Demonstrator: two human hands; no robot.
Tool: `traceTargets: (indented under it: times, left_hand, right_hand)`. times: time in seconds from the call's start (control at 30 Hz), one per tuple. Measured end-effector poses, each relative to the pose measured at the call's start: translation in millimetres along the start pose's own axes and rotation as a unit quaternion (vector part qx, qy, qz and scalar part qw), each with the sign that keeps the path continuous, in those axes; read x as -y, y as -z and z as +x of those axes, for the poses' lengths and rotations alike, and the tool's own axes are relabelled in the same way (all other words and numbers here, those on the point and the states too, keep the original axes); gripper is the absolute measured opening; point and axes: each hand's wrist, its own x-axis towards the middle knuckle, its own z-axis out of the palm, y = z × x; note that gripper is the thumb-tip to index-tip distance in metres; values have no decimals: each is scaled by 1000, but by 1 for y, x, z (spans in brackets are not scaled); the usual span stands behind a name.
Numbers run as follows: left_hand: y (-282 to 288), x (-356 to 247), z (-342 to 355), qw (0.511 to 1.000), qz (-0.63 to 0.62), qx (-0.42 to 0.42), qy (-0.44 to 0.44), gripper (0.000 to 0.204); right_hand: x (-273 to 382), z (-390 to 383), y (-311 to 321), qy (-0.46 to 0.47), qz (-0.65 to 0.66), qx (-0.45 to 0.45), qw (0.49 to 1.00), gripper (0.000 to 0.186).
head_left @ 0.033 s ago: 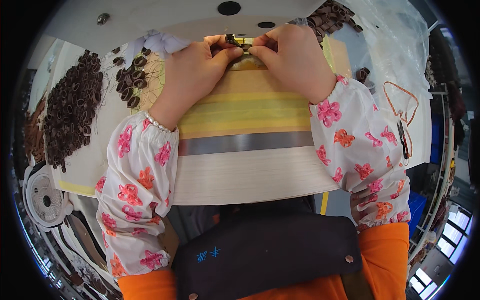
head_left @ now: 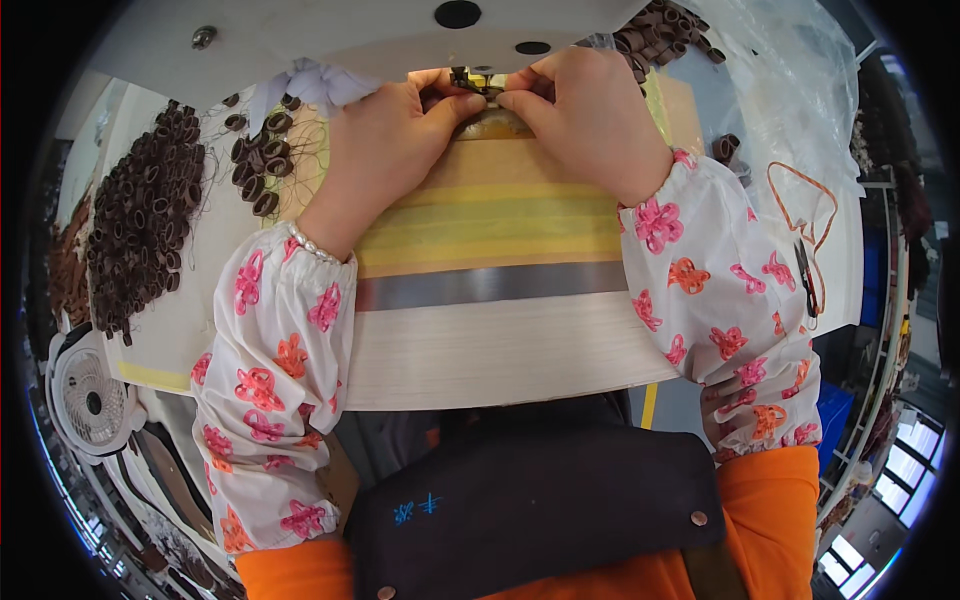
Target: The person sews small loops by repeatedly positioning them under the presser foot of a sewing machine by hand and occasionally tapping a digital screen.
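My left hand [head_left: 395,135] and my right hand [head_left: 590,120] meet under the white sewing machine head [head_left: 350,35]. Thumbs and fingers of both are pinched together on either side of the needle and presser foot [head_left: 484,82]. Between the fingertips is a small brown piece [head_left: 491,99], mostly covered by them, so its shape cannot be made out. Just in front of it lies the shiny plate [head_left: 492,125] of the machine bed. Yellow and tan tape strips [head_left: 490,215] cover the table between my wrists.
Small brown loops [head_left: 145,215] form a large pile at the left, with several thread-trailing loops [head_left: 262,160] nearer my left hand. More brown loops [head_left: 665,35] lie at the far right by clear plastic sheeting [head_left: 800,80]. Thread snips [head_left: 806,275] on an orange cord rest right; a white fan [head_left: 92,395] stands lower left.
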Motion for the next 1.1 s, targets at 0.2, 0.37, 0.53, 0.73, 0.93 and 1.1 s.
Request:
traceTargets:
  times: [0.2, 0.37, 0.53, 0.73, 0.93, 1.1]
  left_hand:
    - [1, 7, -4, 998, -36, -39, -28, 24]
    - [-5, 10, -4, 996, 0, -55, -72, 24]
    - [-8, 11, 2, 996, -72, -35, -43, 25]
    - [0, 2, 9, 996, -11, -53, -67, 29]
    - [-1, 32, -7, 917, 228, -157, -288, 22]
    - [-6, 2, -49, 961, 53, -69, -261, 13]
  right_hand:
    - [2, -1, -5, -13, -36, -6, 999, 14]
    - [-1, -4, -4, -35, -22, 9, 999, 13]
    - [-4, 0, -5, 5, -63, -9, 998, 17]
    - [1, 7, 0, -5, -99, -31, 995, 14]
    - [12, -2, -2, -64, -40, 22, 997, 20]
    - [25, -19, 12, -104, 110, 66, 986, 22]
